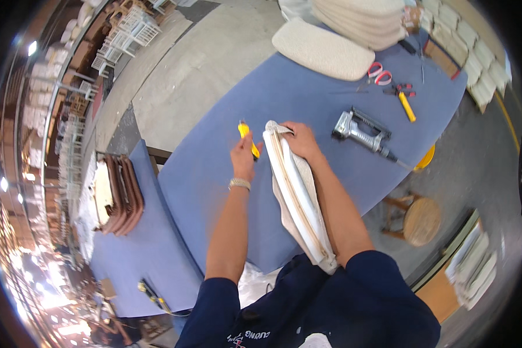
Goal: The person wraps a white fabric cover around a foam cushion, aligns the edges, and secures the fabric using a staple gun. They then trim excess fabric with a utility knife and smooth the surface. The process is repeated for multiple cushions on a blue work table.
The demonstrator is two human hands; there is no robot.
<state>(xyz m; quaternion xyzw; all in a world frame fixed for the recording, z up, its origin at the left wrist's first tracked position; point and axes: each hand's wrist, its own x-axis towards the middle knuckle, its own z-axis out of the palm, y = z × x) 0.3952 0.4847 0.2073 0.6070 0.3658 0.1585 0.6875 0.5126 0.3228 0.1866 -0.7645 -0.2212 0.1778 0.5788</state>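
Note:
My left hand (243, 158) is closed round a yellow utility knife (244, 130), held just above the blue-covered table (214, 133). To its right a long padded chair panel (296, 188) stands on edge, with one end toward my body. Cream fabric wraps its outside, and white padding and a tan board edge show along its upper side. My right hand (300, 140) grips the fabric at the far end of this panel, its fingers partly hidden.
A staple gun (359, 130) with a hose, yellow-handled pliers (406, 106) and red-handled scissors (379, 74) lie on the right. A cream panel (323, 50) and stacked pads (362, 22) sit at the back. Brown cushions (123, 194) are left; a wooden stool (421, 221) is right.

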